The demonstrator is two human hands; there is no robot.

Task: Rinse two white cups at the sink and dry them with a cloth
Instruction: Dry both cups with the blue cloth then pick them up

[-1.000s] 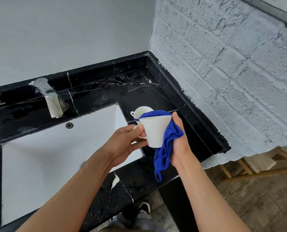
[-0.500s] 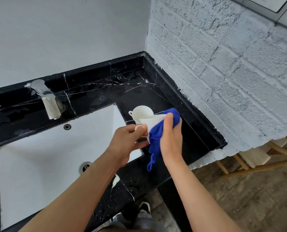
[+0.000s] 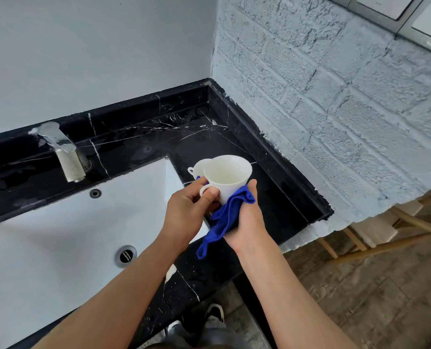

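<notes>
Left hand (image 3: pixel 188 212) pinching handle of white cup (image 3: pixel 228 176), fingers (image 3: pixel 210 193) curled round loop. Cup held upright above right edge of sink (image 3: pixel 33 248), mouth open toward camera. Right hand (image 3: pixel 245 217) under cup, fingers clamped on blue cloth (image 3: pixel 230 212), cloth pressed against cup base, tail hanging down. Second cup (image 3: pixel 198 167) behind, on black desk (image 3: pixel 272 197), partly hidden. Faucet (image 3: pixel 63 152) at back left. Drain (image 3: pixel 126 255) in basin.

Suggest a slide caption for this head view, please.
Left hand holds a white cup while right hand wipes it with blue cloth.
</notes>
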